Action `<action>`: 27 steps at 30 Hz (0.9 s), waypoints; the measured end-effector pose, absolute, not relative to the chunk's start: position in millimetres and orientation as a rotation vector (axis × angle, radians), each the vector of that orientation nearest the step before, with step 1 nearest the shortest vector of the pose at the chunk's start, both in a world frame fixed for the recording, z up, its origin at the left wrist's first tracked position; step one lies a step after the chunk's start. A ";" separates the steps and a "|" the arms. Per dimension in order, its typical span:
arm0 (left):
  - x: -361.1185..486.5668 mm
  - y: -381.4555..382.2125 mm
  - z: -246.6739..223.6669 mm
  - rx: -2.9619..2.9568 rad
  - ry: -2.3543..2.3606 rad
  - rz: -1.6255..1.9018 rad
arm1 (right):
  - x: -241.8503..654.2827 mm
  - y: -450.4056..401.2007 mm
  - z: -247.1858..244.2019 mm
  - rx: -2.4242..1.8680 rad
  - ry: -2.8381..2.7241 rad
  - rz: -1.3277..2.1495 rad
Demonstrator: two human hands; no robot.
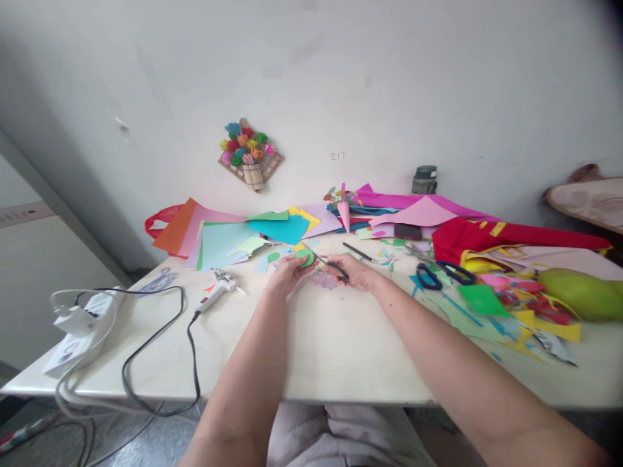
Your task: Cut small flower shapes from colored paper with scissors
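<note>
In the middle of the table, my left hand (288, 274) pinches a small round piece of green paper (304, 259). My right hand (356, 271) is closed on the dark handles of a pair of scissors (335, 268). The blades point up and left and reach the edge of the green paper. Below and between the hands lie some light purple paper scraps (325, 280). Another green paper circle (273, 257) rests just beyond my left hand. A black pen (359, 252) lies past my right hand.
A glue gun (217, 292) with its cord and a power strip (82, 337) are at the left. Coloured sheets (224, 243) line the back beside a pink paper cone of flowers (343, 214). Larger scissors (438, 274), scraps and a green fruit-like object (574, 293) lie right.
</note>
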State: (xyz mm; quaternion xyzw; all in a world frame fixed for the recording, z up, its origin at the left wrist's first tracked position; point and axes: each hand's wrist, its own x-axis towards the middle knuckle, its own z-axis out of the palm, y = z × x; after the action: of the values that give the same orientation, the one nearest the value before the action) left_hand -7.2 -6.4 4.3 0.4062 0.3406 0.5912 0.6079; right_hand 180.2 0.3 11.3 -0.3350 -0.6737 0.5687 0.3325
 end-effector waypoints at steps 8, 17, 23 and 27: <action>-11.7 -5.3 4.1 0.971 0.807 1.336 | 184.5 4.1 5.5 -0.931 -1.816 1.434; -10.8 -9.3 7.5 1.234 0.915 1.220 | 183.8 -0.8 13.0 -1.011 -1.696 1.379; -10.2 -10.1 8.8 1.282 0.935 1.174 | 181.7 1.2 12.7 -0.966 -1.555 1.351; -9.7 -9.9 8.5 1.323 0.917 1.052 | 182.0 4.0 10.4 -0.910 -1.487 1.327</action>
State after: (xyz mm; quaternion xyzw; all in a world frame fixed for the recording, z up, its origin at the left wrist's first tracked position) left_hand -9.7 -9.9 8.5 0.5642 0.3909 0.4488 0.5722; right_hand 182.0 4.0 10.4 -0.3694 -0.6033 0.5387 0.4576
